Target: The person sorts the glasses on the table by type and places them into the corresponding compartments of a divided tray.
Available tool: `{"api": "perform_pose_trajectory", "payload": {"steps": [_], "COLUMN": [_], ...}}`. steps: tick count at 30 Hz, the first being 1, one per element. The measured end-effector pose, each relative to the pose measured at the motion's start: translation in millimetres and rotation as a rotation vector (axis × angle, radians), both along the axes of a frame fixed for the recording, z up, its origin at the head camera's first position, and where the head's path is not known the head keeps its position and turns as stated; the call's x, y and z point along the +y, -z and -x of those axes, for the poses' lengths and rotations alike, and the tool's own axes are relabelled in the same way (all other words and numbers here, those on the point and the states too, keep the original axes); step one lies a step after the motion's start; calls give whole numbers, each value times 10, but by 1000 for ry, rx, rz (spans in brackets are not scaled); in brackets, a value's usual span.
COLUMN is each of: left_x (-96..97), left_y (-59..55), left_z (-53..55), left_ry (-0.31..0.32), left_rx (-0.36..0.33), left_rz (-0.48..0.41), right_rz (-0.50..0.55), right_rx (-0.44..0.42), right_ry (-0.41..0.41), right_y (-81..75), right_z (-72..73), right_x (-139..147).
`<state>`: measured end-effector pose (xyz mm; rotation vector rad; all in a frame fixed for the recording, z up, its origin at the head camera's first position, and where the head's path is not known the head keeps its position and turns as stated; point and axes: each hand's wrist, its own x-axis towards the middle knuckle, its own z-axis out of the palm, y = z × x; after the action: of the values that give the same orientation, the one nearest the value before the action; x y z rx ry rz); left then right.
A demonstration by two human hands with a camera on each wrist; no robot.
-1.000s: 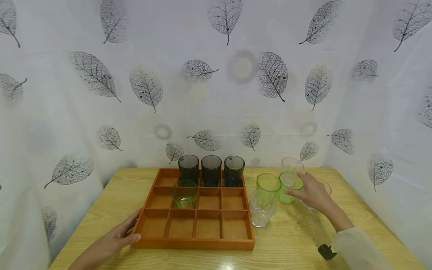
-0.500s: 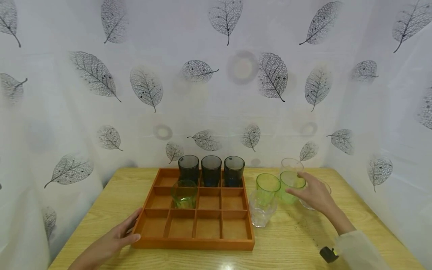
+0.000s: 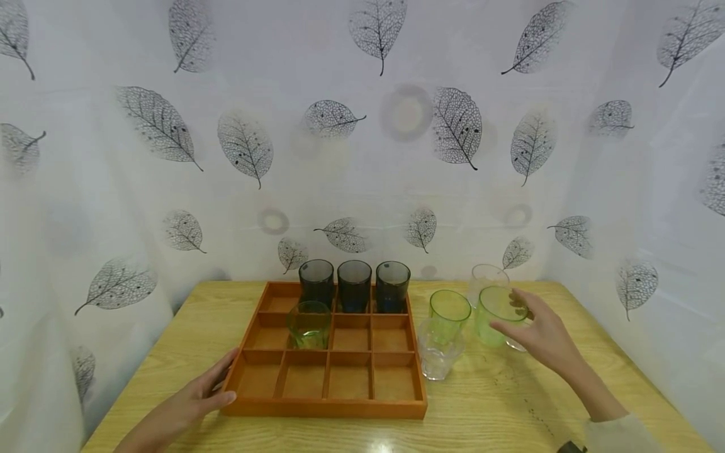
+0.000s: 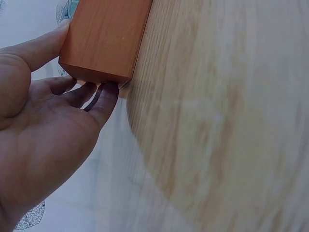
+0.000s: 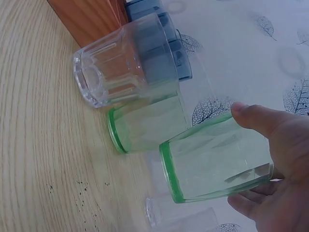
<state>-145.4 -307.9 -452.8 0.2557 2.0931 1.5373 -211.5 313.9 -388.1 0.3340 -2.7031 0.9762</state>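
Note:
My right hand (image 3: 544,333) holds a green-tinted glass (image 3: 500,318) near its rim, thumb on one side and fingers on the other. In the right wrist view the held glass (image 5: 217,159) is tilted, its thick green base apart from the tabletop. A second green glass (image 3: 450,314) stands to its left, behind a clear faceted glass (image 3: 437,362). My left hand (image 3: 189,399) grips the left front corner of a brown wooden compartment tray (image 3: 323,409); the left wrist view shows thumb and fingertips against the corner (image 4: 104,48).
Three dark glasses (image 3: 355,286) stand in the tray's back row, and a green glass (image 3: 309,327) in the middle row. Another clear glass (image 3: 488,275) is at the back right; one more is mostly hidden by the right hand. A leaf-patterned curtain (image 3: 362,176) borders the table.
My right hand has moved right and toward me with the green glass, away from the other green glass. The left hand and tray have stayed put.

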Motion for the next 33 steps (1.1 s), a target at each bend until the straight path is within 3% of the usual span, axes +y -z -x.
{"api": "perform_pose_trajectory", "payload": {"steps": [9, 16, 22, 33], "left_x": [-7, -2, -5, -1], "left_y": [13, 1, 6, 0], "left_z": [6, 6, 5, 10], "left_ry": [-1, 4, 5, 11], "left_rx": [-6, -18, -10, 1], "left_rz": [-4, -1, 6, -8], "right_rz": [81, 73, 112, 187], "right_rx": [-51, 40, 112, 78], "right_ry": [-92, -207, -354, -506], "right_y": [-95, -111, -64, -15], "right_z": [-297, -516, -612, -725], "right_x": [60, 12, -86, -387]}}
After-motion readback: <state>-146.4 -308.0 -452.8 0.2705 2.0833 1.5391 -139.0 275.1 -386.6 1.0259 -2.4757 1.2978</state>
